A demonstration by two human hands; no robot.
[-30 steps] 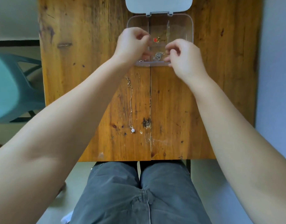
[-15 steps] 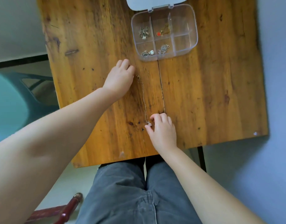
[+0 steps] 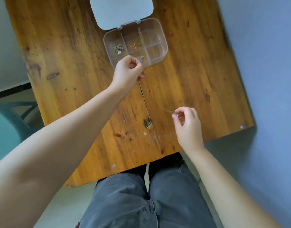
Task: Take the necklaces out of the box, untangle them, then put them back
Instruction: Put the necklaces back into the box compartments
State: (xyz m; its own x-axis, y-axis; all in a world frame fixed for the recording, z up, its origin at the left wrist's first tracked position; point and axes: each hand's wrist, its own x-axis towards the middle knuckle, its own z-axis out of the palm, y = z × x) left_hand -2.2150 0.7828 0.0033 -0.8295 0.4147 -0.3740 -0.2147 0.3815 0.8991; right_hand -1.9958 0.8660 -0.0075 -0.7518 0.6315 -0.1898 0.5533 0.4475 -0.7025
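Note:
A clear plastic compartment box (image 3: 164, 46) lies open on the wooden table (image 3: 67, 55), its pale lid (image 3: 121, 10) folded back. Inside are a silver tangle (image 3: 118, 48) at the left, a necklace with a red pendant (image 3: 133, 46) in the middle, and a silver piece (image 3: 141, 58) at the near edge. My left hand (image 3: 128, 73) is pinched shut just in front of the box. My right hand (image 3: 188, 124) pinches the other end of a thin chain (image 3: 167, 110), lifted off the table. The chain between the hands is blurred and barely visible.
A dark crack (image 3: 145, 102) runs down the table's middle, with a dark knot (image 3: 147, 123) near it. A teal plastic chair (image 3: 8, 122) stands at the left. My legs in grey trousers (image 3: 141, 203) are under the near table edge. A blue wall is at the right.
The chain lay stretched on the table with both hands touching its ends. Now both hands have pinched it and lifted it; my left hand moved up to the box, my right hand swung right.

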